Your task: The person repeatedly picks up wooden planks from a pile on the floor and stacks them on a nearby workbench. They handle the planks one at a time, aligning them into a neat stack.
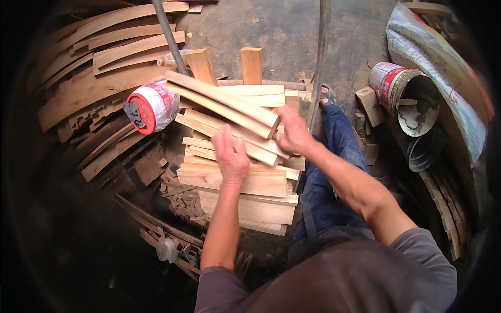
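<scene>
A stack of short pale wooden boards (pixel 235 180) lies in front of me, its pieces piled crosswise. My right hand (pixel 293 131) grips the near right end of a long wooden board (pixel 224 101), which slants over the top of the stack toward the upper left. My left hand (pixel 230 156) is over the left-middle of the pile, fingers stretched forward and thumb apart, against the boards below the slanted one. Both hands are slightly blurred, and the undersides of their fingers are hidden.
A white-and-red tub (pixel 140 112) with a red rim stands left of the stack. Long curved planks (pixel 99 83) are heaped at far left. A tipped open bucket (pixel 415 104) lies at right near a plastic sack (pixel 433 62). Two metal poles (pixel 321 47) rise beyond the stack.
</scene>
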Demonstrator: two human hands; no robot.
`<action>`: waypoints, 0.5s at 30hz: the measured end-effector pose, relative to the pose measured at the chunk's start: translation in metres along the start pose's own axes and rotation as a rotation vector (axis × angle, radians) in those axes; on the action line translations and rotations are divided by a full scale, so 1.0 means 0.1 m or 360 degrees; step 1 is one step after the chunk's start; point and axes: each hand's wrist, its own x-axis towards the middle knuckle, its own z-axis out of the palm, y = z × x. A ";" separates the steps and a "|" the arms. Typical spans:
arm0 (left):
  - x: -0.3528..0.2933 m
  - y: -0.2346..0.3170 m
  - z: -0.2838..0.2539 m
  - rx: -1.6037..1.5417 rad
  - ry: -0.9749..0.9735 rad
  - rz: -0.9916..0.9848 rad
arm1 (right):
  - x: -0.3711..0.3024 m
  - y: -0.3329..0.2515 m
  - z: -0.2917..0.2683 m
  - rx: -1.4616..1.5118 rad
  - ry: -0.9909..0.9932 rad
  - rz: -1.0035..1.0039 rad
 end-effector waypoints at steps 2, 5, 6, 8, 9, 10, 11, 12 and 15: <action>0.35 0.06 -0.11 0.0059 0.0098 0.0214 | -0.11 0.00 -0.04 0.0056 -0.0074 -0.0074; 0.94 0.03 -0.08 0.0122 -0.0193 0.0391 | -0.11 0.04 -0.11 0.0027 -0.0138 -0.0157; 1.12 -0.02 -0.02 0.0133 -0.0395 0.0394 | -0.10 0.02 -0.14 0.0014 -0.0166 -0.0202; 1.45 -0.08 0.15 0.0530 -0.0769 0.0398 | -0.14 -0.05 -0.14 -0.0008 -0.0231 -0.0287; 1.59 -0.12 0.24 0.0617 -0.0822 0.0398 | -0.16 -0.18 -0.15 -0.0056 -0.0148 -0.0395; 1.70 -0.15 0.34 0.0705 -0.0877 0.0399 | -0.20 -0.28 -0.17 -0.0044 -0.0122 -0.0414; 1.76 -0.25 0.47 0.0692 -0.1004 0.0306 | -0.24 -0.37 -0.17 -0.0052 -0.0087 -0.0487; 1.76 -0.35 0.61 0.0677 -0.1129 0.0209 | -0.28 -0.44 -0.17 -0.0057 -0.0053 -0.0560; 1.76 -0.26 0.82 0.0878 -0.1372 0.0023 | -0.31 -0.62 -0.13 -0.0044 -0.0157 -0.0762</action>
